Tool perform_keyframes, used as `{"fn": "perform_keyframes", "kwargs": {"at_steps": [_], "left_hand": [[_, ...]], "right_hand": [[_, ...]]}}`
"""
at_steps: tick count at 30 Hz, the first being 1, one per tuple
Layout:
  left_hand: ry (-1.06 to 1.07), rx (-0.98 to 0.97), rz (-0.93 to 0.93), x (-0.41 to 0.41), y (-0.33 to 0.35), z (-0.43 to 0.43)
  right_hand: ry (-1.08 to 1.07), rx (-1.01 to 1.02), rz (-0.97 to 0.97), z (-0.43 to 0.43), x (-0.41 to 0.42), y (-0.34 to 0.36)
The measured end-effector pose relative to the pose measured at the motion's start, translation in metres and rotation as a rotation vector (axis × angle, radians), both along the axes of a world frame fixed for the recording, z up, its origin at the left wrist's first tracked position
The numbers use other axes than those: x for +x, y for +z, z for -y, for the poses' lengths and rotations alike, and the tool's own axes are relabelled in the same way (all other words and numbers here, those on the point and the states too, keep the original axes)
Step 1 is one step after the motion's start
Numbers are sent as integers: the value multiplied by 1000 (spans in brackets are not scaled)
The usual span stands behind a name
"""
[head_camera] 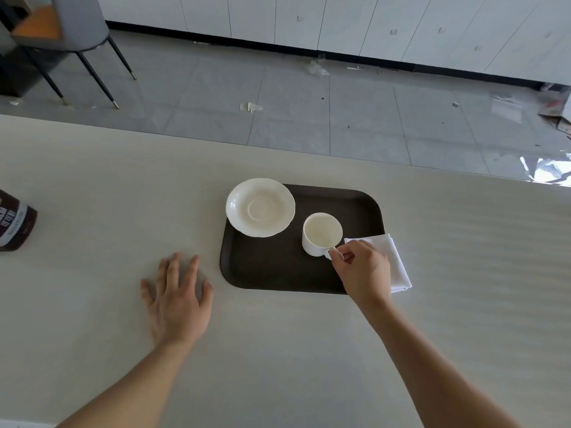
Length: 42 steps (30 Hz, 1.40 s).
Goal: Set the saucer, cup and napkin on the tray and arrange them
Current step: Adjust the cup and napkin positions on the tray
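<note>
**Cup held by its handle on the tray**

A dark tray [278, 267] lies on the pale table [92, 180]. The saucer [260, 207] overlaps the tray's far-left corner; the napkin [397, 261] overhangs its right edge. The cup [321, 233] stands upright mid-tray, its handle pinched by the right hand [363, 270]. Left of the tray, the left hand [177, 301] lies flat, fingers spread, holding nothing.

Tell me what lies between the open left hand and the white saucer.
In the head view, only bare pale tabletop and the dark brown plastic tray's near-left corner lie between the left hand and white scalloped saucer.
</note>
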<state>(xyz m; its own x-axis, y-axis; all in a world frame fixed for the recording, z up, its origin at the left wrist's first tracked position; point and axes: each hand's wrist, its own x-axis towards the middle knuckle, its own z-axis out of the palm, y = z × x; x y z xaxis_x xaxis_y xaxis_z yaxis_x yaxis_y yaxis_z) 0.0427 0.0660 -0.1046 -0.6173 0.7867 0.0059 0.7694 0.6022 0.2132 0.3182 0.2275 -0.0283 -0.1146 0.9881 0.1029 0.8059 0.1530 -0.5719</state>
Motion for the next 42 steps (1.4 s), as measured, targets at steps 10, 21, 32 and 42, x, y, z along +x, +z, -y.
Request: {"fn": "perform_keyframes", "kwargs": {"at_steps": [10,21,32,42], "left_hand": [[-1,2,1,-1,0,1],[3,6,9,0,1,0],[6,-15,10,1,3,0],[-2,-19,13,1,6,0]], "right_hand": [[-110,-50,-21,-11,-31,-7],[-141,5,-110,-13,-57,-10],[-118,79,-147,-18,-68,-16],[-88,31,-188,-20,-67,-10]]}}
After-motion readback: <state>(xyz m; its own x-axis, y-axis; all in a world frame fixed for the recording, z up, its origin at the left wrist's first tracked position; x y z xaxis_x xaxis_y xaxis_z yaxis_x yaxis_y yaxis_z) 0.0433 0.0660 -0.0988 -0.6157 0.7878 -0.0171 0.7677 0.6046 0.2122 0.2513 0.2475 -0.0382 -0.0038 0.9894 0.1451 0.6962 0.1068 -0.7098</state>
